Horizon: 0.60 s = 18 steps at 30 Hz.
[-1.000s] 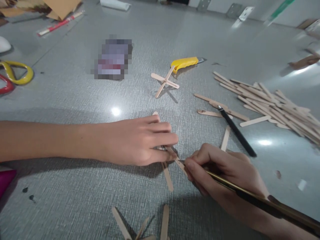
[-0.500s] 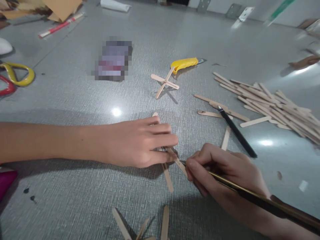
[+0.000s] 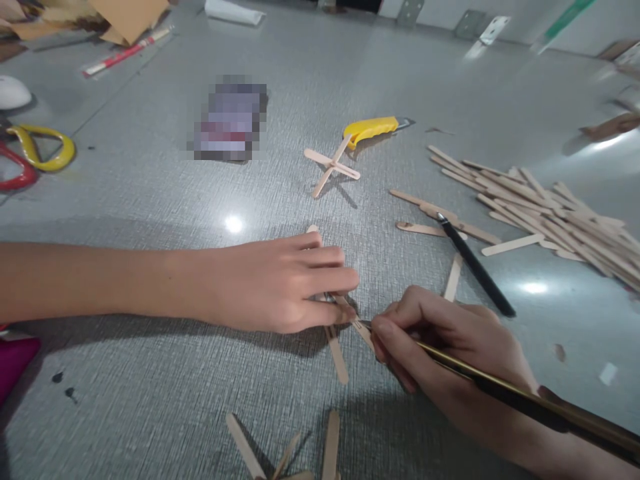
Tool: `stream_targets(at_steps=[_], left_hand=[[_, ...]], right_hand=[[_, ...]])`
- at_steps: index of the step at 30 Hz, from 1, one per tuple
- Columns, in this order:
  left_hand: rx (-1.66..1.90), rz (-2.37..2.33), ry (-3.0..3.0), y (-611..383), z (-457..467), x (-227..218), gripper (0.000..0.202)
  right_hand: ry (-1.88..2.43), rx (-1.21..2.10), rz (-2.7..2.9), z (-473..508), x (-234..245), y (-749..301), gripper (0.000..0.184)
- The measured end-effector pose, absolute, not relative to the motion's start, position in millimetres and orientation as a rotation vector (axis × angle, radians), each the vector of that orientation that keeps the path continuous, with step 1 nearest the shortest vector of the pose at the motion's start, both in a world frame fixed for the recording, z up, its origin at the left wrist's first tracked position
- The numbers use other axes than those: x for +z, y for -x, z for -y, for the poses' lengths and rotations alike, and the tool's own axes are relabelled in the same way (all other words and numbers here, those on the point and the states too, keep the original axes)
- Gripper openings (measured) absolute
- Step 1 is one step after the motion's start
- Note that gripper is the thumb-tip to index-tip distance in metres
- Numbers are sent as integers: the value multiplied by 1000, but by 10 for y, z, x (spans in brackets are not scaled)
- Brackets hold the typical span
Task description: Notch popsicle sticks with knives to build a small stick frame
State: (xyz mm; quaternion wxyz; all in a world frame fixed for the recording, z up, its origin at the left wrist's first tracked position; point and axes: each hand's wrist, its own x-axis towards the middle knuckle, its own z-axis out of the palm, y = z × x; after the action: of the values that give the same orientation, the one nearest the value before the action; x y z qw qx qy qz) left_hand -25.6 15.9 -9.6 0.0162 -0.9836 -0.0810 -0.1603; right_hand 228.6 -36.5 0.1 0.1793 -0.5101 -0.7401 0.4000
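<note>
My left hand (image 3: 285, 283) lies palm down on the table, fingers stretched out and pressing on crossed wooden craft sticks. One craft stick (image 3: 337, 360) pokes out below the fingers. Another craft stick (image 3: 364, 335), with a narrow rectangular mark or slot, runs from under my index fingertip toward my right hand. Pinched in my right hand (image 3: 425, 340) is a slim pen-like tool (image 3: 450, 363) with a gold-and-black shaft. Its thin tip touches or nearly touches the marked stick beside my left fingertip. Whether the tip is a nib or a blade, I cannot tell.
Beyond my hands stand crossed sticks (image 3: 333, 164) and a yellow utility knife (image 3: 373, 130), blade out. To the right are a black pen-shaped tool (image 3: 475, 263) and a craft-stick pile (image 3: 545, 210). Scissors (image 3: 50, 150) lie left; more sticks (image 3: 330, 443) are near the front.
The whole view has shifted slightly, so things sit a little further right. Both hands keep the same hold, and the tool's tip stays at the marked stick.
</note>
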Motion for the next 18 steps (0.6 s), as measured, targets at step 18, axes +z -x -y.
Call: stream_targets(at_steps=[18], left_hand=[[-429,245,3044,258,-154,-79,26]], right_hand=[[1367,1035,2190,368,8,-2318,31]])
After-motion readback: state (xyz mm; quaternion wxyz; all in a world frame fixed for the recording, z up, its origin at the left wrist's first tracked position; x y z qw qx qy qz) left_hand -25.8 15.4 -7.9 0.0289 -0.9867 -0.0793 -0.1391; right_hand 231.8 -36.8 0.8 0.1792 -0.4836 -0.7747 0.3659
